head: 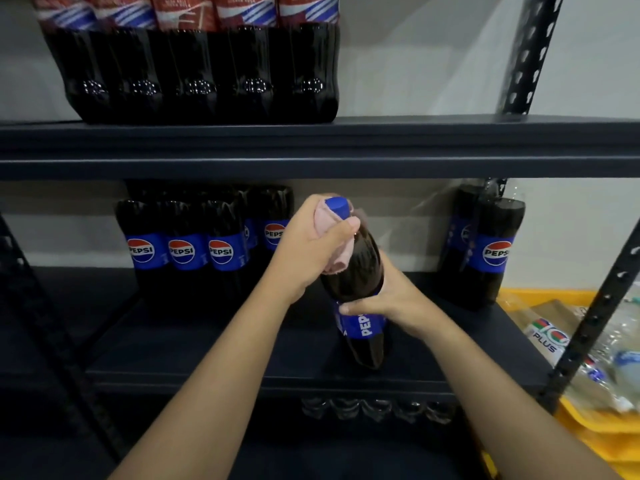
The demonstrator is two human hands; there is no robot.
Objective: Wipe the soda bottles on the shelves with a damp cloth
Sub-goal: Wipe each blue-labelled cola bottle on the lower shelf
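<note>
**One bottle in hand, the rest of the rack waiting**

Taking the held Pepsi bottle (356, 271) as the landmark: it is leaning toward the camera near the front edge of the lower shelf (207, 341), cap uppermost. Left of it and further back, a cluster of Pepsi bottles (194, 251) is standing in rows against the wall. Just left of the cap, the left hand (311, 244) is gripping a pink cloth (337, 261), fingers curled round the neck and pinching the cloth against it just under the blue cap (336, 206), so the neck and shoulder are seemingly being wiped now. Below the shoulder, the right hand (391, 299) is steadying the bottle, fingers wrapped round it at the top of the blue label.

Right of the bottle, two more Pepsi bottles (485, 251) are standing near the upright post (595, 317); beyond that, yellow crates (606, 441) are holding plastic-wrapped packs. Above it, red-labelled cola bottles (201, 71) are lining the upper shelf (450, 147).

Whether any other bottle has been wiped cannot be told; the label and base of this one look still to be done. The upper shelf is sitting close over the cap, leaving little room for lifting.
</note>
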